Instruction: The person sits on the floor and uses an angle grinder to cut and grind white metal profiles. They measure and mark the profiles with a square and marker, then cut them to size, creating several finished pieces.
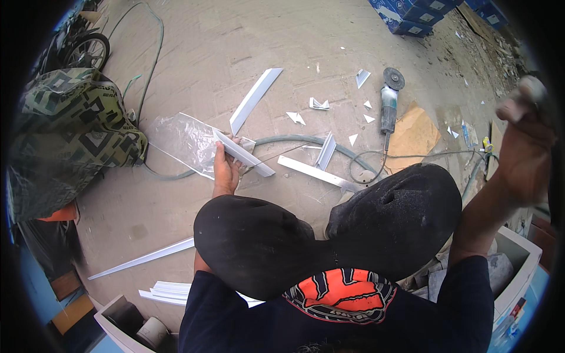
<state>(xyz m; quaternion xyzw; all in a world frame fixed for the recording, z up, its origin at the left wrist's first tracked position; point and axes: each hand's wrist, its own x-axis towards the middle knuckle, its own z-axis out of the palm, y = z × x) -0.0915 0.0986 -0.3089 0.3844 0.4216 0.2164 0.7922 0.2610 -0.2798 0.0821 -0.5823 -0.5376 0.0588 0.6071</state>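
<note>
My left hand (224,169) is closed round a short white trim strip (244,154) with slanted ends, the thumb lying along its near face. Beneath that strip lies a clear plastic sheet (182,138). My right hand (527,141) is raised at the far right, away from the strips. Its fingers are bunched and slightly blurred, and what they hold, if anything, cannot be made out. Ahead of the left hand another white strip (255,100) rests on the ground. A longer strip (318,173) and a short angled piece (326,152) lie in front of my knees.
An angle grinder (389,101) lies beside brown cardboard (414,130), its cord looping nearby. White offcuts (319,104) are scattered around. A green hose (288,139) crosses the ground. A camouflage cover (70,135) stands left, blue boxes (412,16) at the back, and more strips (165,292) lower left.
</note>
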